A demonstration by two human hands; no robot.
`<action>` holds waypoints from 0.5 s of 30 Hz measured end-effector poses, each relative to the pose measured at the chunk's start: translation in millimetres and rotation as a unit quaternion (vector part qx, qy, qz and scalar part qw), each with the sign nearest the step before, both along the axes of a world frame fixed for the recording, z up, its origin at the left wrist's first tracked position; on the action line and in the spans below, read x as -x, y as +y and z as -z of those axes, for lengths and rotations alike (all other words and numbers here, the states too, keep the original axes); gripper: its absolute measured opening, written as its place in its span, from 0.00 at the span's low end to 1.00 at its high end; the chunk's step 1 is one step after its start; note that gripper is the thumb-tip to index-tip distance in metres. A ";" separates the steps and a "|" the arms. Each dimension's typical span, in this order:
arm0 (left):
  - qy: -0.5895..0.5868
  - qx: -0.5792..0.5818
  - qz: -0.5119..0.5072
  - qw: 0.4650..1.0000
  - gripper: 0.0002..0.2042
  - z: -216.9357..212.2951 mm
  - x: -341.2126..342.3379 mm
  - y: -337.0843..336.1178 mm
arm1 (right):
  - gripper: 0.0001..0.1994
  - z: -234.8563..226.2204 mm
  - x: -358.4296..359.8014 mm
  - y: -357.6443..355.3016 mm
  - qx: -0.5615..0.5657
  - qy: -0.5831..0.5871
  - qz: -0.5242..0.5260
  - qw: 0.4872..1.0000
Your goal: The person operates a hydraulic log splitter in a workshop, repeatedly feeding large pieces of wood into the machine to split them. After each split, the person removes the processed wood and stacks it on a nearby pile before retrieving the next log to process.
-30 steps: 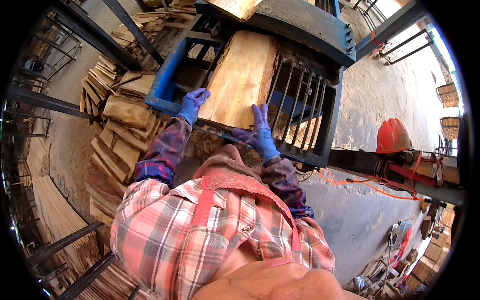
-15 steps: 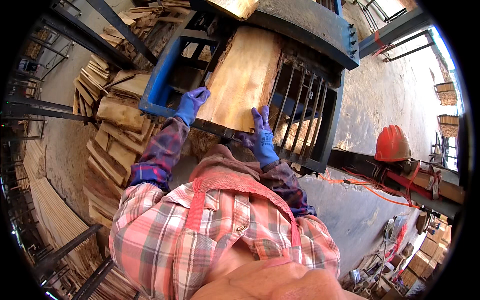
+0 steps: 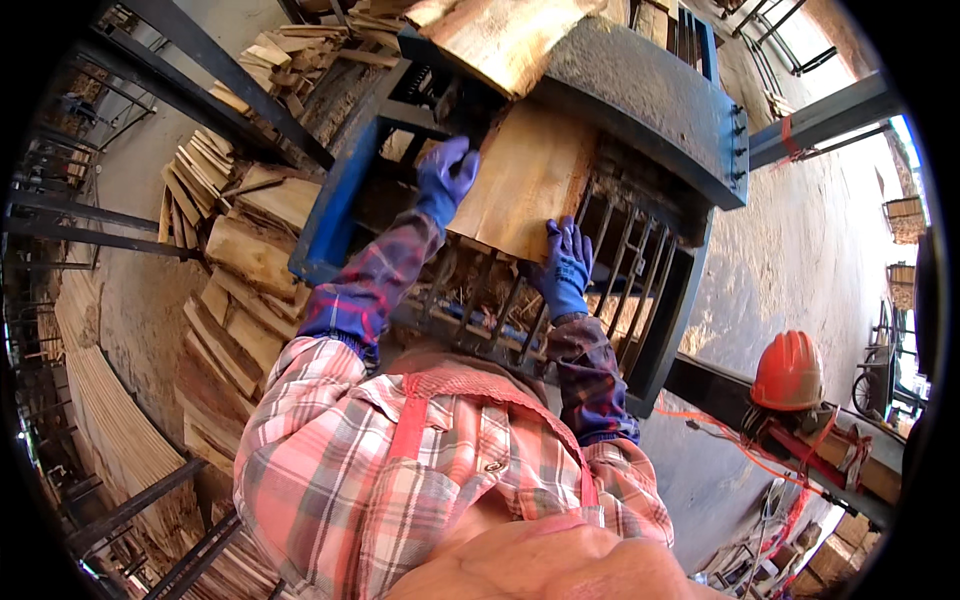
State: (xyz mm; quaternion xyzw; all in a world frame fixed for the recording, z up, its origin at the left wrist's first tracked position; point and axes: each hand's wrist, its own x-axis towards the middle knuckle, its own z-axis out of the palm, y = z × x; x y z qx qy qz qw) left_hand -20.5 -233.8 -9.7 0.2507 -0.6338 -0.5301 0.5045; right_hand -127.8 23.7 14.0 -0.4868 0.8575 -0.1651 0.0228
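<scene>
A broad wooden board [image 3: 520, 190] with rough bark edges lies on the bars of a blue machine [image 3: 345, 190], its far end under the machine's cover. My left hand [image 3: 446, 182], in a blue-purple glove, is beside the board's left edge, fingers loosely bent and apart; whether they touch the wood I cannot tell. Against the near right corner of the board rests my right hand [image 3: 565, 262], gloved alike, its fingers stretched forward over the wood. Its thumb is partly hidden at the near end.
Another bark-edged slab [image 3: 510, 40] lies on top of the machine's cover [image 3: 640, 85]. Stacked slabs [image 3: 255, 245] stand to the left, by dark metal posts. On the right, a red hard hat [image 3: 788, 370] sits on a beam with orange cable [image 3: 765, 465].
The board has slid farther under the cover, baring the bars near me. Both my hands have moved forward, and my left hand has loosened at the board's edge.
</scene>
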 end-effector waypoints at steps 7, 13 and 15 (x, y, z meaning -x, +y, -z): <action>-0.067 -0.290 0.074 0.952 0.26 -108.2 80.5 -97.9 | 0.46 2.9 79.6 -63.2 -0.058 0.030 0.010 0.998; -0.036 -0.259 0.100 0.960 0.21 -155.2 95.1 -75.0 | 0.29 -77.2 97.0 -112.7 0.251 -0.374 0.049 0.892; -0.090 -0.136 0.131 0.978 0.20 -186.6 94.6 -29.3 | 0.26 -99.6 102.6 -101.8 0.427 -0.521 0.013 0.739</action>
